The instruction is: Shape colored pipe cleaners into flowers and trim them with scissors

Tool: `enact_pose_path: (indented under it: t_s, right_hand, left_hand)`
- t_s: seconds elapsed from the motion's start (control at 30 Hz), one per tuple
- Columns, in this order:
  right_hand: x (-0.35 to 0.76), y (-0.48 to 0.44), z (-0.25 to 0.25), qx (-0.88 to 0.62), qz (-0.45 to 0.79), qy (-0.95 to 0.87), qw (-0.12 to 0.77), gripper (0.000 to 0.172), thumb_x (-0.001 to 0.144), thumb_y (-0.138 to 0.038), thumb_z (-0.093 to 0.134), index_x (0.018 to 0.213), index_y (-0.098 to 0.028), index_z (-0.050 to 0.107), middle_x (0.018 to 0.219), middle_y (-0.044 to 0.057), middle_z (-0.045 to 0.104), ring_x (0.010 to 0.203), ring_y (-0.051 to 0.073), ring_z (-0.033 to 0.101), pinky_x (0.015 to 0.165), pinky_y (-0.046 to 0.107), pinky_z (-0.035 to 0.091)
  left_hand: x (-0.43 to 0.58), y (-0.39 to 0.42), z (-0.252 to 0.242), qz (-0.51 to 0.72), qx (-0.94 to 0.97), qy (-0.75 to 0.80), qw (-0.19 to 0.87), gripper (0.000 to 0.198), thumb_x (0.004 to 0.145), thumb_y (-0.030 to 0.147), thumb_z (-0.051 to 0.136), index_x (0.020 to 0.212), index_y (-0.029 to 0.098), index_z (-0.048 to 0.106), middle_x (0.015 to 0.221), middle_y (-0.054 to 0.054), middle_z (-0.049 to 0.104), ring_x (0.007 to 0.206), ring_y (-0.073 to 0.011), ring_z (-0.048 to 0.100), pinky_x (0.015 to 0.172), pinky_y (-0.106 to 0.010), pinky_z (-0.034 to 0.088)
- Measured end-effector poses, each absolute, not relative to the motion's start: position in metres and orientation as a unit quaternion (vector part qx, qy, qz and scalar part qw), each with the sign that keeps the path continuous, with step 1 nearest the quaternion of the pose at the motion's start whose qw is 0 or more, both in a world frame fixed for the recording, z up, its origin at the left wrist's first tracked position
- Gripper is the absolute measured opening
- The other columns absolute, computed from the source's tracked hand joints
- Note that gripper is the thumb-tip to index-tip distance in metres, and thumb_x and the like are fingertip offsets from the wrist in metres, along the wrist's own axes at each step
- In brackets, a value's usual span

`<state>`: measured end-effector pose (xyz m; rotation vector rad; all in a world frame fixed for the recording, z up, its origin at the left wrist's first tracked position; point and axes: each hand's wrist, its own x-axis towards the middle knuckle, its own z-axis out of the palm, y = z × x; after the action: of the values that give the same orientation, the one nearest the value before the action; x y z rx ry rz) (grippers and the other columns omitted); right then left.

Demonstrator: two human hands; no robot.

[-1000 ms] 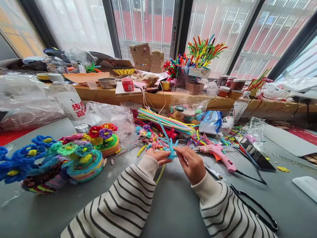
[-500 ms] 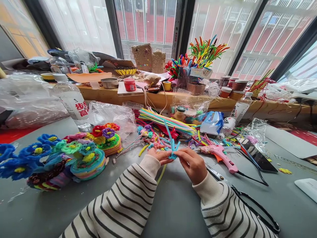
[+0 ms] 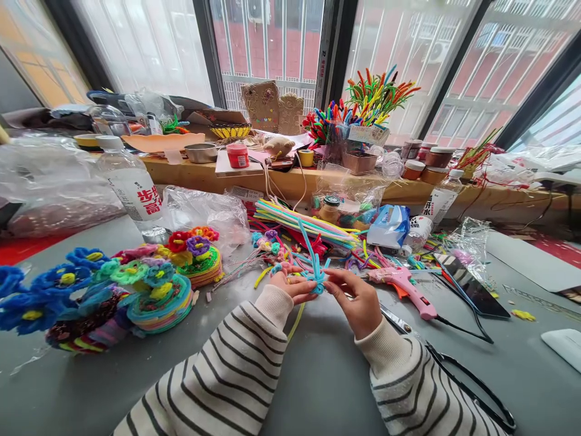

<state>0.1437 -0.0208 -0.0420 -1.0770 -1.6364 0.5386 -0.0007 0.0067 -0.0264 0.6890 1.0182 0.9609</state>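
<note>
Between my two hands is a light-blue pipe cleaner piece (image 3: 317, 280), looped at its lower end, with several straight stems standing up from it. My left hand (image 3: 290, 286) closes its fingers on the looped part from the left. From the right, my right hand (image 3: 356, 300) pinches the same loops between thumb and forefinger. A yellow pipe cleaner (image 3: 296, 321) lies on the table just behind my left wrist. Right of my right hand are a pink glue gun (image 3: 403, 287) and a pair of scissors with black handles (image 3: 476, 387).
Pipe cleaner flowers in round pots (image 3: 161, 303) stand on the left. A bundle of pastel pipe cleaners (image 3: 304, 223) lies beyond my hands. A water bottle (image 3: 136, 188), a dark phone-like slab (image 3: 472, 284) and a wooden ledge (image 3: 227, 177) with jars surround the work area.
My right hand's fingers have shifted slightly on the blue loops, and my left fingers have curled in closer. The loops now look more bunched; the stems still point up.
</note>
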Motion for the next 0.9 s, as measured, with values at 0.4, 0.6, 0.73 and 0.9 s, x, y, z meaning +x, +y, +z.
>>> enact_pose_path:
  t_s: [0.4, 0.6, 0.73, 0.9]
  right_hand:
    - [0.1429, -0.0178, -0.0438, -0.490, 0.334, -0.637, 0.493, 0.019, 0.073, -0.033, 0.048, 0.066, -0.015, 0.051, 0.058, 0.001, 0.050, 0.049, 0.011, 0.049, 0.048, 0.024, 0.043]
    - [0.1456, -0.0175, -0.0436, -0.478, 0.267, -0.700, 0.459, 0.017, 0.075, -0.028, 0.046, 0.064, -0.015, 0.051, 0.061, 0.002, 0.051, 0.052, 0.012, 0.048, 0.047, 0.023, 0.042]
    - [0.1450, -0.0179, -0.0408, -0.473, 0.316, -0.673, 0.472, 0.017, 0.073, -0.030, 0.049, 0.065, -0.015, 0.052, 0.063, 0.002, 0.051, 0.052, 0.011, 0.049, 0.048, 0.023, 0.042]
    - [0.1422, -0.0163, -0.0416, -0.454, 0.471, -0.576, 0.490, 0.024, 0.068, -0.038, 0.053, 0.063, -0.014, 0.053, 0.053, -0.001, 0.050, 0.047, 0.010, 0.047, 0.048, 0.023, 0.042]
  left_hand:
    - [-0.0016, 0.0069, -0.0256, 0.401, 0.300, 0.474, 0.724, 0.050, 0.046, 0.006, 0.069, 0.080, 0.017, 0.034, 0.053, 0.004, 0.056, 0.054, -0.0169, 0.060, 0.052, -0.029, 0.050]
    - [-0.0008, 0.0068, -0.0269, 0.395, 0.302, 0.479, 0.723, 0.046, 0.048, 0.007, 0.069, 0.079, 0.016, 0.036, 0.055, 0.001, 0.057, 0.054, -0.0173, 0.060, 0.055, -0.032, 0.050]
    - [-0.0011, 0.0079, -0.0291, 0.397, 0.312, 0.475, 0.721, 0.043, 0.050, 0.006, 0.068, 0.078, 0.016, 0.036, 0.050, 0.005, 0.052, 0.053, -0.0145, 0.059, 0.056, -0.031, 0.051]
    - [-0.0006, 0.0095, -0.0292, 0.399, 0.292, 0.482, 0.724, 0.043, 0.052, 0.004, 0.066, 0.079, 0.016, 0.035, 0.053, 0.007, 0.050, 0.051, -0.0115, 0.058, 0.055, -0.029, 0.051]
